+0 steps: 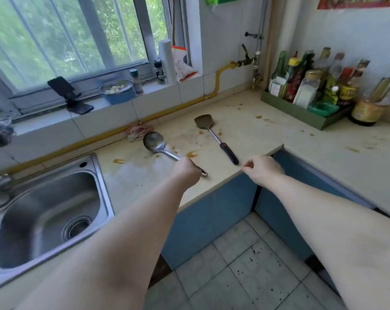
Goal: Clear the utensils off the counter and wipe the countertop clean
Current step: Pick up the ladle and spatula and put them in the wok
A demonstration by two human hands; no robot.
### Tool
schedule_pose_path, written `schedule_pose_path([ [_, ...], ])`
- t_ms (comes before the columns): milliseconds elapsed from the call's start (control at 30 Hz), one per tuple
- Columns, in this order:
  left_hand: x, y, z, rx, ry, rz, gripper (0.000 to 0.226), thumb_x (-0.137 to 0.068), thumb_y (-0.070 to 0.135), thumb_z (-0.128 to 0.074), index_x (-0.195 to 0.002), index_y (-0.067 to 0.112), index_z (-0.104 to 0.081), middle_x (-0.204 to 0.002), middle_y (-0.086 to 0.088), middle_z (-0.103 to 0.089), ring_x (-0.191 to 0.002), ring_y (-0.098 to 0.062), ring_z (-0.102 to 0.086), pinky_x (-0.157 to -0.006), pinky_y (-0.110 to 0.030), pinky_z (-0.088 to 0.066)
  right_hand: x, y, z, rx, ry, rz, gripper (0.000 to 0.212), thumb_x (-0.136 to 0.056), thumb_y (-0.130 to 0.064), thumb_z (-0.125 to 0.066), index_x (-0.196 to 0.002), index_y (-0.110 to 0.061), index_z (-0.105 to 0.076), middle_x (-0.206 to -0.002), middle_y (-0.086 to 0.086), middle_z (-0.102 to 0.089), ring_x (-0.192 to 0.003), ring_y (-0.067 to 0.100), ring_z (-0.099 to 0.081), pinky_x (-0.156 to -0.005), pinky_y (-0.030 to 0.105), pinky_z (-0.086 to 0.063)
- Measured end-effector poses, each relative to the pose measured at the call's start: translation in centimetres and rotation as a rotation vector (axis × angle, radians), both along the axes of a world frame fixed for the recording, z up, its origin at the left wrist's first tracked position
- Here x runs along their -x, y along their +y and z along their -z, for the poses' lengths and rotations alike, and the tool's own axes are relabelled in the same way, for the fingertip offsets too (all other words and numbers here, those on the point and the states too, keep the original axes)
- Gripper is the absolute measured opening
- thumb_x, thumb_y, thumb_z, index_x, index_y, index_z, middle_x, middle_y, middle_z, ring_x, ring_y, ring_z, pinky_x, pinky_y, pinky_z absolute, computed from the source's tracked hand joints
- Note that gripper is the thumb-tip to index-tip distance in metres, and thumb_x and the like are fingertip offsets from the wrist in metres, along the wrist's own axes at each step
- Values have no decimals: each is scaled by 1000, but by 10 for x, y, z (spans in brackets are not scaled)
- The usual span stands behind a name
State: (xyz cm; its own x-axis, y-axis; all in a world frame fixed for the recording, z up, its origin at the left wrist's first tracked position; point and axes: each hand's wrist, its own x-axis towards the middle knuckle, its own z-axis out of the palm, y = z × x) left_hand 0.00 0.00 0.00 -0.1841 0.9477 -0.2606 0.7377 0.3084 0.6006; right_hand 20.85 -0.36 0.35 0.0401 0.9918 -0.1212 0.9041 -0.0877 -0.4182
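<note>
A steel ladle (155, 142) lies on the stained beige countertop (245, 121), bowl toward the wall. My left hand (187, 172) is closed around its handle near the front edge. A spatula (214, 135) with a black grip lies to the right, blade toward the wall. My right hand (262, 170) hovers just right of the spatula's handle end at the counter edge, fingers loosely curled and holding nothing. A crumpled pinkish rag (136, 130) sits against the back wall behind the ladle. Orange sauce smears dot the counter.
A steel sink (44, 211) is set in the counter at left. A green tray (301, 113) of bottles stands at back right. The window sill holds a bowl (116, 91) of garlic, jars and a phone stand (71, 95). A yellow gas pipe runs along the wall.
</note>
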Motion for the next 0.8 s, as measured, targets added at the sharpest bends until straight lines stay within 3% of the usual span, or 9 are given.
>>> schedule_pose_path([
  [100, 0, 4, 1, -10, -21, -29, 19, -85, 3, -49, -79, 13, -64, -66, -3, -51, -64, -21, -51, -53, -25, -40, -1, 11, 8, 40, -14, -5, 17, -92, -32, -54, -99, -28, -69, -108, -1, -68, -98, 23, -63, -66, 26, -44],
  [200, 6, 10, 8, 6, 2, -66, 11, -86, 1, -47, -82, 4, -57, -58, 3, -45, -55, -15, -45, -47, -24, -33, 3, 21, 18, 88, -17, -15, 13, -89, -33, -58, -93, -27, -69, -103, -1, -69, -93, 22, -64, -64, 26, -45],
  [267, 10, 17, 15, 13, 16, -86, 13, -86, 5, -48, -88, -1, -58, -61, 1, -43, -58, -17, -44, -47, -25, -31, 4, 28, 23, 95, -27, -25, 12, -88, -34, -59, -90, -27, -68, -100, -2, -69, -91, 21, -64, -63, 26, -46],
  [367, 16, 31, 25, 62, 18, -111, 12, -87, 9, -49, -76, 14, -52, -69, 0, -47, -66, -19, -49, -51, -25, -35, 10, 45, 26, 113, -21, -35, 14, -85, -40, -60, -86, -28, -65, -96, -2, -68, -91, 21, -64, -69, 28, -50],
  [500, 24, 55, 38, 119, -6, -147, 24, -86, 11, -46, -63, 15, -38, -65, -3, -46, -55, -19, -44, -47, -25, -32, 20, 72, 24, 115, -38, -44, 19, -85, -44, -59, -87, -26, -67, -91, -3, -68, -88, 21, -62, -66, 26, -44],
  [667, 36, 90, 52, 177, -58, -185, 8, -80, 13, -45, -72, 14, -46, -75, -8, -55, -60, -23, -48, -54, -29, -38, 38, 116, 24, 130, -89, -66, 15, -87, -38, -57, -85, -25, -65, -89, -1, -68, -85, 23, -63, -64, 25, -42],
  [800, 46, 116, 62, 208, -21, -197, 16, -86, 14, -48, -70, 12, -46, -73, -6, -54, -60, -22, -49, -53, -29, -39, 50, 140, 30, 111, -114, -78, 15, -88, -36, -56, -86, -24, -65, -88, 1, -67, -83, 24, -62, -64, 26, -42],
])
